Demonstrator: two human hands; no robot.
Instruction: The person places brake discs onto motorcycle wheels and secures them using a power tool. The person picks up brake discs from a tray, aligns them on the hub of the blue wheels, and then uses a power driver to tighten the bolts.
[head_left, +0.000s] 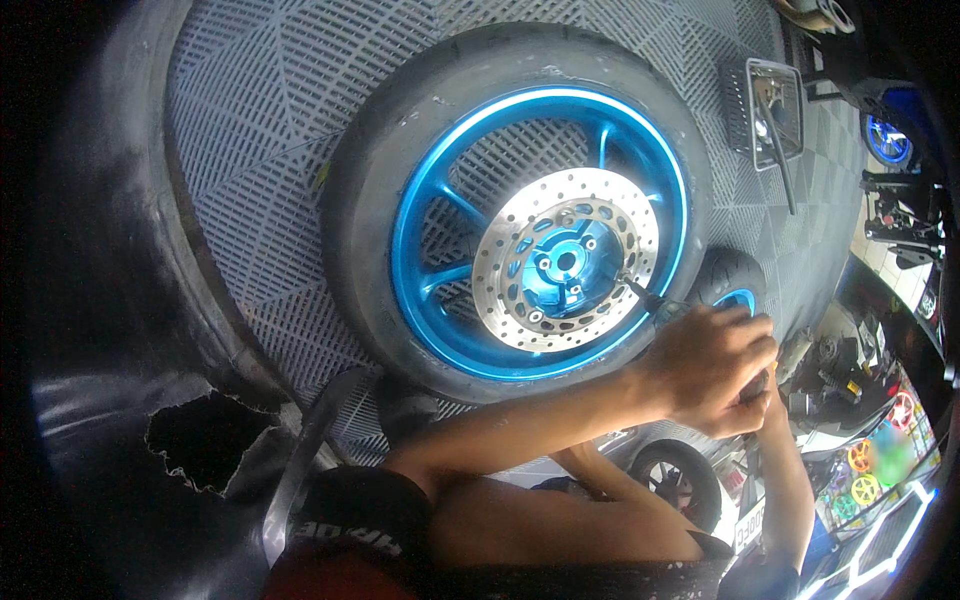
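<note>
A large motorcycle wheel (440, 205) with a metallic blue rim and a black tyre lies on the grey grated floor. Bolted at its hub is a drilled silver brake disc (507, 285). My left hand (720, 370), reaching across from the lower left, is closed round a dark driver tool (665, 308). The tool's thin tip meets the disc's inner ring, at the right of the blue hub. Coming up from the lower right, my right forearm (790, 480) ends behind the left hand. The right hand's fingers are hidden there, as is most of the tool.
A smaller wheel with a blue rim (738, 300) lies just right of the big tyre. Farther up stands a wire basket (765, 110) with a long bar across it. Motorcycle parts (895, 220) line the right edge. A torn black cover (110, 330) fills the left.
</note>
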